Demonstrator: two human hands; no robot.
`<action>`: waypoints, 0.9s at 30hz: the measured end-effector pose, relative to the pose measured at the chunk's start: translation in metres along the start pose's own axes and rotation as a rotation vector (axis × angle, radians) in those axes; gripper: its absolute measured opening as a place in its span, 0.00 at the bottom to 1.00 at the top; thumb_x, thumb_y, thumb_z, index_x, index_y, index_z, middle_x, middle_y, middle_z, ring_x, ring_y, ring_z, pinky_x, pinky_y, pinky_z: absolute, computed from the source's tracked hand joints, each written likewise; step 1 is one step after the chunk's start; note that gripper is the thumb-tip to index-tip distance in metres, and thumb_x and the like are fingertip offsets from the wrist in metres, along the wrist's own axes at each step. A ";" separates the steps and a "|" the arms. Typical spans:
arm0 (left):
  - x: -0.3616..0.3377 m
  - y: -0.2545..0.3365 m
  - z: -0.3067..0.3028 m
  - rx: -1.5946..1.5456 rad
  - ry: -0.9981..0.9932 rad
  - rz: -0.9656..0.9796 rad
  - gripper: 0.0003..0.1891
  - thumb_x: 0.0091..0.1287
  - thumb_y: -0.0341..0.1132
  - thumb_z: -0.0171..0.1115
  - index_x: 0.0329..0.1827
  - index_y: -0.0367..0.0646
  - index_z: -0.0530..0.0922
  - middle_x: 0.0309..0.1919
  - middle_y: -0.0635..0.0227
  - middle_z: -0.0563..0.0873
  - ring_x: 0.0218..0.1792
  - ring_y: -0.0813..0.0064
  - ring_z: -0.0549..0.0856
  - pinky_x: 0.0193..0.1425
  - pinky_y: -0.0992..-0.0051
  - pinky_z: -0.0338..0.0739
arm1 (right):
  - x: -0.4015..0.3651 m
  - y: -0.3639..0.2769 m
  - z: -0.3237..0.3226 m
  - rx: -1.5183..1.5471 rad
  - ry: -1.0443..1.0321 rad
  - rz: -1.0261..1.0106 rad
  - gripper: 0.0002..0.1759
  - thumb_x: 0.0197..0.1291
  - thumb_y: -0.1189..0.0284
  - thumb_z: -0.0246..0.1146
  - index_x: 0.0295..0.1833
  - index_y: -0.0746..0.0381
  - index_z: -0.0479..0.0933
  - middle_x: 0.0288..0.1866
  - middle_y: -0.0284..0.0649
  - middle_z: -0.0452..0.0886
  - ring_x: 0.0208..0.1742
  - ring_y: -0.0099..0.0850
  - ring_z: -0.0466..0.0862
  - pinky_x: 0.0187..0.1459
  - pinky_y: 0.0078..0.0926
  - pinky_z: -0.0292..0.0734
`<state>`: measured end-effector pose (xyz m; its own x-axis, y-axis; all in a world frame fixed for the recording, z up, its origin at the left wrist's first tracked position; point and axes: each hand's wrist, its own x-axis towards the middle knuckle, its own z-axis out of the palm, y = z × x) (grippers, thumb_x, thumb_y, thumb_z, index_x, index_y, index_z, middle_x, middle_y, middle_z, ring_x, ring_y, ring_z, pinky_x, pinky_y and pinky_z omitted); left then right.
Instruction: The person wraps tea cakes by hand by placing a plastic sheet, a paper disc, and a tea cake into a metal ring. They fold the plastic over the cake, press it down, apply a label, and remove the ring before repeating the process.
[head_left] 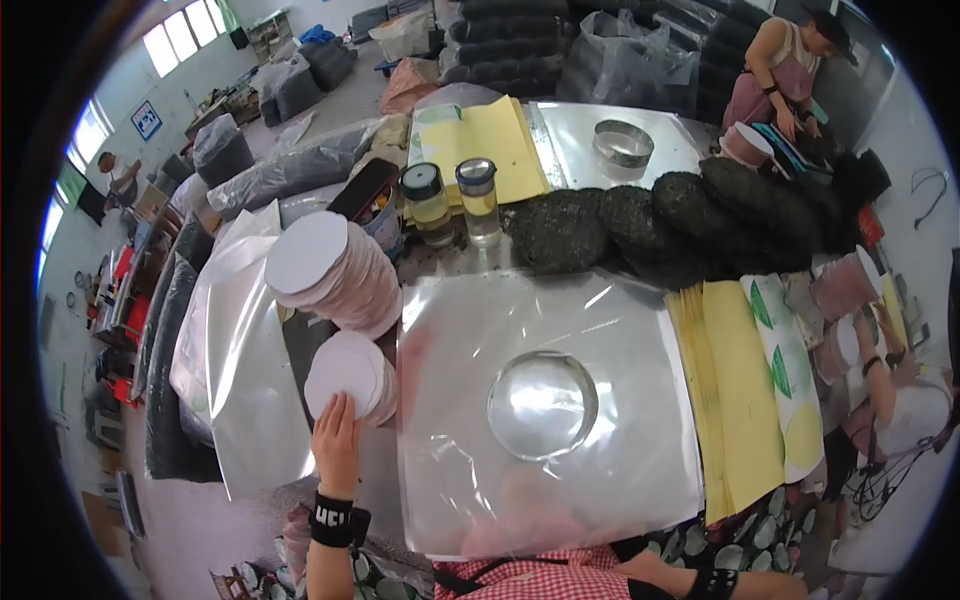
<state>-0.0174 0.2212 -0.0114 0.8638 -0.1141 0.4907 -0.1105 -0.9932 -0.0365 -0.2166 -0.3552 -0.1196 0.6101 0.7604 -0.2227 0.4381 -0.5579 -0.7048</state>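
Note:
My left hand (336,448) lies with outstretched fingers on the front edge of a short stack of round white paper discs (345,372). Behind it leans a taller stack of similar discs (310,255). Low at the table's front edge, close to my checked apron, is my right hand (640,568); its fingers are hidden. Before me is a square pile of clear plastic sheets (450,480), with a round metal ring (493,405) on top.
Dark round seaweed-like cakes (560,232) lie behind the sheets. Two lidded jars (480,205) and a phone (363,190) stand at back left. Yellow printed bags (740,390) lie right. Co-workers (775,75) are at the back right, right side (900,400) and far left (122,180).

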 end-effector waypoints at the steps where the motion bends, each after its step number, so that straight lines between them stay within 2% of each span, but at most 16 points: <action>1: -0.002 -0.002 0.009 0.004 0.015 0.006 0.18 0.62 0.32 0.71 0.55 0.38 0.82 0.58 0.60 0.85 0.62 0.56 0.82 0.60 0.61 0.79 | 0.040 -0.040 -0.089 -0.218 -0.071 -0.079 0.16 0.60 0.70 0.65 0.54 0.56 0.84 0.41 0.36 0.87 0.37 0.32 0.88 0.35 0.31 0.83; 2: -0.005 -0.004 0.012 0.036 0.015 0.026 0.17 0.62 0.31 0.70 0.54 0.38 0.83 0.57 0.60 0.86 0.60 0.57 0.84 0.57 0.61 0.81 | 0.080 -0.081 -0.178 -0.430 -0.125 -0.174 0.19 0.59 0.70 0.64 0.57 0.57 0.82 0.43 0.35 0.88 0.35 0.33 0.88 0.30 0.30 0.83; 3: -0.008 -0.006 0.011 0.067 0.004 0.049 0.15 0.63 0.30 0.70 0.53 0.38 0.83 0.55 0.60 0.87 0.58 0.58 0.86 0.55 0.62 0.82 | 0.113 -0.044 -0.189 -0.309 0.539 -0.418 0.20 0.58 0.69 0.67 0.57 0.54 0.83 0.27 0.28 0.83 0.21 0.29 0.82 0.17 0.27 0.72; 4: -0.006 -0.006 0.008 0.070 -0.006 0.066 0.15 0.63 0.30 0.70 0.53 0.38 0.83 0.55 0.60 0.87 0.58 0.58 0.86 0.55 0.62 0.82 | 0.147 -0.026 -0.231 -0.381 0.445 -0.250 0.23 0.55 0.70 0.68 0.59 0.55 0.82 0.24 0.30 0.79 0.20 0.30 0.79 0.19 0.30 0.72; 6: -0.001 -0.002 0.001 -0.030 0.016 0.053 0.12 0.64 0.29 0.69 0.50 0.39 0.84 0.48 0.61 0.90 0.48 0.61 0.90 0.50 0.63 0.83 | 0.240 -0.007 -0.310 -0.648 0.676 -0.237 0.31 0.54 0.73 0.67 0.66 0.62 0.75 0.38 0.37 0.83 0.33 0.31 0.83 0.29 0.31 0.78; 8: 0.010 0.000 -0.012 -0.101 -0.004 0.020 0.10 0.64 0.28 0.69 0.47 0.39 0.85 0.45 0.62 0.91 0.45 0.62 0.90 0.46 0.65 0.84 | 0.342 0.046 -0.349 -0.739 0.875 -0.210 0.31 0.56 0.75 0.65 0.68 0.58 0.74 0.58 0.46 0.80 0.62 0.41 0.79 0.59 0.37 0.78; 10: 0.017 0.007 -0.032 -0.167 -0.040 -0.013 0.08 0.64 0.28 0.69 0.45 0.40 0.85 0.42 0.63 0.91 0.41 0.64 0.91 0.43 0.67 0.84 | 0.400 0.097 -0.365 -1.029 0.763 -0.123 0.30 0.58 0.74 0.65 0.68 0.54 0.74 0.64 0.47 0.77 0.69 0.44 0.74 0.70 0.41 0.69; 11: 0.020 0.018 -0.041 -0.104 0.050 -0.033 0.06 0.64 0.27 0.69 0.43 0.39 0.86 0.42 0.62 0.91 0.39 0.64 0.91 0.41 0.68 0.84 | 0.412 0.112 -0.367 -0.908 0.641 -0.092 0.29 0.59 0.73 0.65 0.68 0.54 0.75 0.65 0.46 0.77 0.70 0.44 0.73 0.71 0.42 0.67; 12: 0.024 0.031 -0.050 -0.044 0.143 -0.052 0.05 0.64 0.27 0.69 0.41 0.38 0.86 0.41 0.62 0.91 0.37 0.64 0.91 0.39 0.70 0.84 | 0.416 0.122 -0.368 -0.789 0.518 -0.065 0.29 0.59 0.72 0.66 0.68 0.54 0.75 0.66 0.45 0.76 0.71 0.44 0.72 0.72 0.42 0.66; 14: 0.032 0.076 -0.064 -0.096 0.268 0.021 0.06 0.61 0.26 0.69 0.40 0.38 0.86 0.40 0.62 0.91 0.38 0.64 0.91 0.39 0.73 0.84 | 0.419 0.120 -0.374 -0.584 0.596 -0.119 0.26 0.62 0.73 0.64 0.67 0.57 0.76 0.64 0.48 0.78 0.68 0.46 0.75 0.70 0.41 0.68; 17: 0.054 0.158 -0.031 -0.575 0.170 0.444 0.12 0.57 0.26 0.69 0.44 0.38 0.85 0.47 0.62 0.90 0.48 0.64 0.91 0.48 0.73 0.86 | 0.400 0.092 -0.378 -0.174 0.924 -0.252 0.22 0.68 0.75 0.59 0.67 0.61 0.75 0.57 0.55 0.82 0.58 0.53 0.81 0.62 0.42 0.76; 19: 0.051 0.203 0.013 -0.540 0.039 0.543 0.10 0.61 0.30 0.66 0.45 0.39 0.85 0.47 0.62 0.89 0.48 0.67 0.90 0.46 0.72 0.86 | 0.379 0.081 -0.372 -0.177 0.897 -0.204 0.22 0.68 0.75 0.59 0.67 0.61 0.75 0.58 0.54 0.82 0.59 0.52 0.81 0.62 0.42 0.75; 22: 0.031 0.203 0.038 -0.584 -0.165 0.476 0.12 0.60 0.32 0.65 0.47 0.42 0.84 0.51 0.66 0.88 0.54 0.69 0.88 0.49 0.75 0.85 | 0.329 0.019 -0.356 -0.355 0.969 -0.256 0.23 0.65 0.79 0.57 0.67 0.63 0.75 0.60 0.50 0.81 0.61 0.49 0.80 0.63 0.41 0.75; 25: 0.028 0.196 0.012 -0.699 -0.128 0.474 0.12 0.63 0.34 0.66 0.49 0.47 0.85 0.45 0.70 0.88 0.44 0.71 0.88 0.44 0.73 0.84 | 0.262 -0.034 -0.287 -0.617 0.796 -0.418 0.27 0.60 0.77 0.57 0.67 0.64 0.76 0.66 0.47 0.79 0.68 0.43 0.78 0.72 0.47 0.69; 26: 0.024 0.189 0.003 -0.713 -0.174 0.525 0.11 0.64 0.35 0.66 0.49 0.48 0.85 0.42 0.71 0.87 0.40 0.71 0.88 0.41 0.72 0.84 | 0.245 -0.022 -0.234 -0.298 0.616 -0.338 0.26 0.59 0.76 0.58 0.66 0.65 0.77 0.65 0.49 0.79 0.68 0.45 0.78 0.73 0.47 0.68; 27: 0.013 0.187 -0.006 -0.804 -0.282 0.412 0.11 0.64 0.35 0.67 0.49 0.50 0.85 0.38 0.71 0.85 0.33 0.69 0.85 0.37 0.69 0.83 | 0.226 -0.039 -0.217 -0.662 0.605 -0.424 0.26 0.58 0.75 0.58 0.65 0.65 0.77 0.64 0.51 0.79 0.68 0.47 0.77 0.72 0.47 0.69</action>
<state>-0.0302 0.0343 -0.0067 0.7567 -0.5582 0.3404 -0.6482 -0.5721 0.5026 0.0470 -0.2336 0.0035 0.4709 0.7451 0.4724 0.8662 -0.4921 -0.0873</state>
